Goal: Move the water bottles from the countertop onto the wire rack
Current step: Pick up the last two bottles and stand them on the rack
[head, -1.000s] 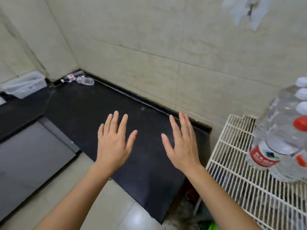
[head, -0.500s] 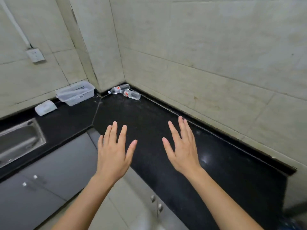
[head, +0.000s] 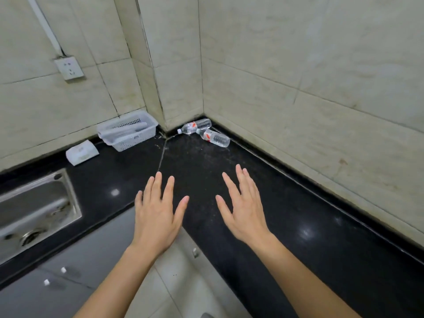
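Note:
Two clear water bottles with red-and-white labels lie on their sides in the far corner of the black countertop (head: 286,214). One bottle (head: 195,126) rests against the back wall, the other bottle (head: 214,138) lies just in front of it to the right. My left hand (head: 158,212) and my right hand (head: 243,205) hover flat over the counter's inner corner, fingers spread, both empty and well short of the bottles. The wire rack is out of view.
A white plastic basket (head: 128,134) and a white packet (head: 82,153) sit by the left wall. A steel sink (head: 34,214) is set into the counter at left. Grey cabinets (head: 68,271) and floor tiles lie below. A wall socket (head: 68,67) hangs above.
The view has swung left, away from the wire rack with its bottles, toward the counter corner. The two bottles now appear closer. Both hands stay open and empty.

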Available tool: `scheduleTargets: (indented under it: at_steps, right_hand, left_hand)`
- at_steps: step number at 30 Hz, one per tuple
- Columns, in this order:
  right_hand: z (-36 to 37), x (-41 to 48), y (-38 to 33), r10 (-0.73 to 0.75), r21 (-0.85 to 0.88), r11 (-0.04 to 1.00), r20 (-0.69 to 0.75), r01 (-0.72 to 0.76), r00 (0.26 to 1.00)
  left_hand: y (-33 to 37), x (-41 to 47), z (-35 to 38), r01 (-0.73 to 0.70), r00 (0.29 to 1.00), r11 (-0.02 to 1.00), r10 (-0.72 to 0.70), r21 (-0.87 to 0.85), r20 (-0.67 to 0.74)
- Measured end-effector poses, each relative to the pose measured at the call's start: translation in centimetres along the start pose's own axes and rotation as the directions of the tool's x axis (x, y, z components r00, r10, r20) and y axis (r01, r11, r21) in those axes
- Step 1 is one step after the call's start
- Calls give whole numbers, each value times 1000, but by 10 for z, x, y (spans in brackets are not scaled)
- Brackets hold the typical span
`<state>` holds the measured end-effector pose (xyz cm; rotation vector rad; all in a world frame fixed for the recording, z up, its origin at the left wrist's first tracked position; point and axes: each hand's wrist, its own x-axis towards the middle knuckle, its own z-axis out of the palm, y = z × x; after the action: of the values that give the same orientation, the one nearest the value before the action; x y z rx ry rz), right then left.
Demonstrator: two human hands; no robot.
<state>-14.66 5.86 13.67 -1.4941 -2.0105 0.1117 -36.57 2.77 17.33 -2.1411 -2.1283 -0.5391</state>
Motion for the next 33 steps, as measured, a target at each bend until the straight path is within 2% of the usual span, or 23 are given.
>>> scheduleTargets:
  at_steps: [4,9,14,20,28,33]
  right_hand:
    - [55,81,6,15,-6,1000,8,-15,1000]
    - [79,174,14,85,-33,996,-17,-86,996]
    - [93,240,19,129,-88,988,3,-128,992]
    - [157,308,32,193,-132,973,36,-187,980]
    - [261,405,39,381,-224,909,111,-351,918]
    - [297,443,46,456,-277,873,174,-401,873]
  left_hand:
    - [-38,90,20,-13,999,999,12,46,33]
    - [-61,205,26,-83,995,994,79,73,61]
    - [-79,288,38,-97,993,995,95,29,76]
    - [-126,370,89,-146,981,989,144,2,132]
    - [-211,490,172,-215,929,974,226,-68,294]
    - [-233,543,212,-230,887,964,265,-135,378]
